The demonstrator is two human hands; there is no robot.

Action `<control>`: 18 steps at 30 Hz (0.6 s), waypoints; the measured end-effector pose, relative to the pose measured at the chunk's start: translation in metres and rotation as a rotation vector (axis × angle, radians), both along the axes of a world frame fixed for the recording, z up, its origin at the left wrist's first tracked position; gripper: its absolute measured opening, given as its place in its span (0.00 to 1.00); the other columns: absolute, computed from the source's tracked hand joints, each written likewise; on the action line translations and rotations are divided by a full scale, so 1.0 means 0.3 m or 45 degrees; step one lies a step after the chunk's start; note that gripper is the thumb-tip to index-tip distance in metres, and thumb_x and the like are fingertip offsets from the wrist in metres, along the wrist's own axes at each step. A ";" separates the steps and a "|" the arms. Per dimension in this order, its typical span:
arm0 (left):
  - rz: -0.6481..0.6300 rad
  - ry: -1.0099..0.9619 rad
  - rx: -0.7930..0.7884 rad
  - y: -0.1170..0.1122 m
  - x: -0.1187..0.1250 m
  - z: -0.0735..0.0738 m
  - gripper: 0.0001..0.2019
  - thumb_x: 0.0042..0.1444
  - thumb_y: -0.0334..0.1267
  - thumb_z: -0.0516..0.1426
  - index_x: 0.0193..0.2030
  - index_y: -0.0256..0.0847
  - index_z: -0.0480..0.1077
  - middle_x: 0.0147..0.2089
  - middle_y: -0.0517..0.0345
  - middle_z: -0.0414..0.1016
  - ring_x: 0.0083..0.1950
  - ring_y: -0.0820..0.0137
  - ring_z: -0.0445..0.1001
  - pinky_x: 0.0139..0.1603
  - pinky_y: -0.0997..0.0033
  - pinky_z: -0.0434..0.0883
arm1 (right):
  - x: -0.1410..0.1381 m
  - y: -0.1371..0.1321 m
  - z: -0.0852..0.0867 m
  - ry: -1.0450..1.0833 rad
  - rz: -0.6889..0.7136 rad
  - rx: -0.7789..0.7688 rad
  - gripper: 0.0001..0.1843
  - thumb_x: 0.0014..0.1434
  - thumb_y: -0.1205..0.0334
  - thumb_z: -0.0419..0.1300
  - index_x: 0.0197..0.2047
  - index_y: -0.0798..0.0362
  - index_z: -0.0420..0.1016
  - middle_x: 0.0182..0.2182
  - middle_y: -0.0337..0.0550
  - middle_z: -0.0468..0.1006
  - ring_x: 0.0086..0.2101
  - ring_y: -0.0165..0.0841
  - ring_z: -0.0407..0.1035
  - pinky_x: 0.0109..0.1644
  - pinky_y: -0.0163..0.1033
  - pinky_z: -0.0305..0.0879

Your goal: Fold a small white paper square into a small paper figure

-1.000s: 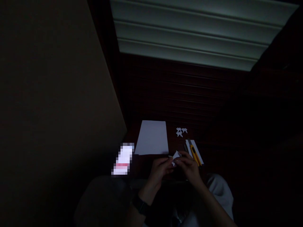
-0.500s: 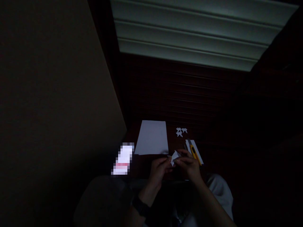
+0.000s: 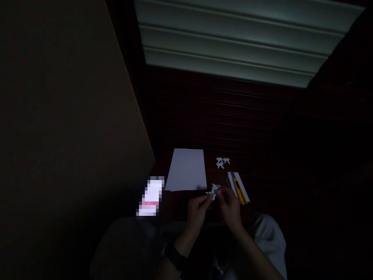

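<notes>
Two bare hands, fingertips nearly meeting, work a single piece of folded white paper [image 3: 215,188] above a dark tabletop [image 3: 212,175] in a dimly lit room. The left hand [image 3: 196,212] pinches the piece's near left side between thumb and fingers; the right hand [image 3: 231,208] is closed at its right edge, thumb and forefinger gripping it, the other fingers curled. Beyond the right hand lie three small folded white paper shapes [image 3: 220,165], bunched close together, their pointed corners jutting outward. Just to the right of that hand rests one yellow cutter [image 3: 239,192] with a dark insert in its handle, lying along one white paper strip [image 3: 244,189]; a slim dark object [image 3: 227,181], too dim to identify, lies beside the strip on the side nearer the hands. Ahead of the left hand and a little to its left is one large white rectangle of paper [image 3: 186,170], its visible face plain; whether it is a single sheet or a stack cannot be told. Farther left of the left hand glows one bright slab [image 3: 150,196], blurred into blocks with a reddish band, any writing on it unreadable. One dark band [image 3: 176,257] circles the left wrist, its make lost in shadow.
</notes>
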State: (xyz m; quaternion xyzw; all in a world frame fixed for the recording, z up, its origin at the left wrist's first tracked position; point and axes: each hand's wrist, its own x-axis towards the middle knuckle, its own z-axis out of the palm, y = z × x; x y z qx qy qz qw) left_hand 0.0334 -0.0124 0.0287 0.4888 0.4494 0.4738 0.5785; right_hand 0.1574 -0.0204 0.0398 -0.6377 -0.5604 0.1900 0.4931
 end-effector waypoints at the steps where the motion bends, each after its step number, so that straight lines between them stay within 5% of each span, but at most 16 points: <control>1: 0.004 0.095 0.062 0.000 0.000 0.003 0.17 0.53 0.47 0.54 0.33 0.35 0.76 0.28 0.55 0.75 0.31 0.68 0.71 0.30 0.74 0.68 | -0.001 0.000 0.007 -0.040 -0.014 0.017 0.10 0.58 0.57 0.53 0.33 0.53 0.70 0.31 0.43 0.73 0.36 0.37 0.66 0.40 0.40 0.60; 8: 0.094 0.461 0.327 -0.016 0.011 0.027 0.16 0.57 0.44 0.50 0.38 0.40 0.76 0.31 0.56 0.77 0.30 0.70 0.71 0.33 0.75 0.66 | -0.007 -0.004 0.024 -0.117 -0.126 0.060 0.10 0.57 0.57 0.54 0.30 0.53 0.70 0.30 0.43 0.71 0.35 0.37 0.65 0.40 0.40 0.59; 18: 0.225 0.306 0.206 -0.005 0.019 0.028 0.17 0.56 0.48 0.50 0.33 0.36 0.74 0.28 0.56 0.75 0.27 0.70 0.72 0.28 0.76 0.67 | -0.028 -0.001 0.009 0.188 -0.108 0.076 0.12 0.53 0.52 0.57 0.31 0.52 0.71 0.30 0.43 0.74 0.35 0.38 0.66 0.39 0.40 0.61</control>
